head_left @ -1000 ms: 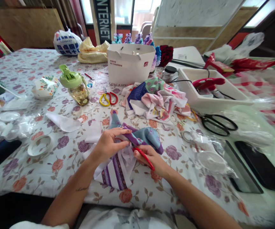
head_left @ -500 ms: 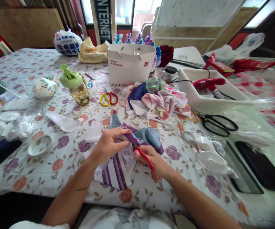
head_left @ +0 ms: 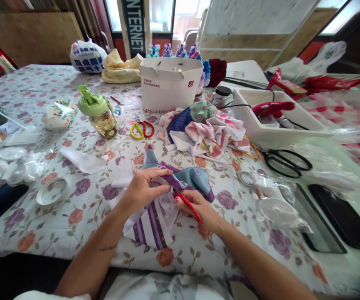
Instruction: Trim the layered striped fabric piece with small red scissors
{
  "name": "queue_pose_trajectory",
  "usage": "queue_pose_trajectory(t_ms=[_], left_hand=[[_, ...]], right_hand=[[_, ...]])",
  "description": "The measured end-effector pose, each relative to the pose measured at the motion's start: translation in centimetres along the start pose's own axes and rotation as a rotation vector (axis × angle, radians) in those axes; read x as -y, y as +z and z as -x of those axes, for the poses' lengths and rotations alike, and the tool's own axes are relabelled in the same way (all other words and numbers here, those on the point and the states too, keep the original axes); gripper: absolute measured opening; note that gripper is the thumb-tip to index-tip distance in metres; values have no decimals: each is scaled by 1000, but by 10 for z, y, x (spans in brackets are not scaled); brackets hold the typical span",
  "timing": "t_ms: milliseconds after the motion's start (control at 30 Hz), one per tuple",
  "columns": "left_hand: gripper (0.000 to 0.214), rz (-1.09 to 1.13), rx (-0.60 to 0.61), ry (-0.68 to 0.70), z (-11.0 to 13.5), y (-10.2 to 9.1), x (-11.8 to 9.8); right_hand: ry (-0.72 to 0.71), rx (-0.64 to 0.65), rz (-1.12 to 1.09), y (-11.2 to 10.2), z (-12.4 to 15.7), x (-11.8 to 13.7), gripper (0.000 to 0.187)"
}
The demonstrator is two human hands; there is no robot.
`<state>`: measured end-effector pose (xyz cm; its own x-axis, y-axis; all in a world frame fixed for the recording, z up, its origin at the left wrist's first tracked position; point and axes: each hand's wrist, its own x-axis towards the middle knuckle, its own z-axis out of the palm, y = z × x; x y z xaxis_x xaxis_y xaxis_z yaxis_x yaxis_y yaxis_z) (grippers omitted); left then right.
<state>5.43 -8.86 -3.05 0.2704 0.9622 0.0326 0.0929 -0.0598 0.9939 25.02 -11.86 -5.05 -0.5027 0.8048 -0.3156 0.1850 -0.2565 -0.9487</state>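
My left hand (head_left: pixel 147 186) pinches a fold of the purple and blue fabric (head_left: pixel 195 179) between thumb and fingers. In my right hand (head_left: pixel 200 206) are red-handled scissors (head_left: pixel 190 205), their blades pointing up and left at the fabric by my left fingertips; the blades are mostly hidden. Below the hands, a white cloth with purple stripes (head_left: pixel 150 229) lies on the flowered tablecloth. Left of it is a white cloth piece (head_left: pixel 122 177). Beyond the hands rests a heap of mixed fabric scraps (head_left: pixel 211 129).
Scissors with yellow and red handles (head_left: pixel 142 130) lie beyond the hands, near a green-lidded bottle (head_left: pixel 97 112). Black scissors (head_left: pixel 286 162), a white bin (head_left: pixel 280 131) and phones (head_left: pixel 342 216) are on the right. A tape roll (head_left: pixel 52 191) sits left; a white paper bag (head_left: pixel 171 85) stands behind.
Almost nothing differs. Both hands, the fabric and the red-handled scissors hold the same position; only the camera view has shifted very slightly.
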Motion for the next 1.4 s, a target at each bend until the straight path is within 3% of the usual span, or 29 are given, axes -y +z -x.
queue_pose_trajectory(t_ms=[1400], left_hand=[[28,77,-3,10,-1,-4,7]], right_hand=[[-10,-20,-13,-1,0,-2,56]])
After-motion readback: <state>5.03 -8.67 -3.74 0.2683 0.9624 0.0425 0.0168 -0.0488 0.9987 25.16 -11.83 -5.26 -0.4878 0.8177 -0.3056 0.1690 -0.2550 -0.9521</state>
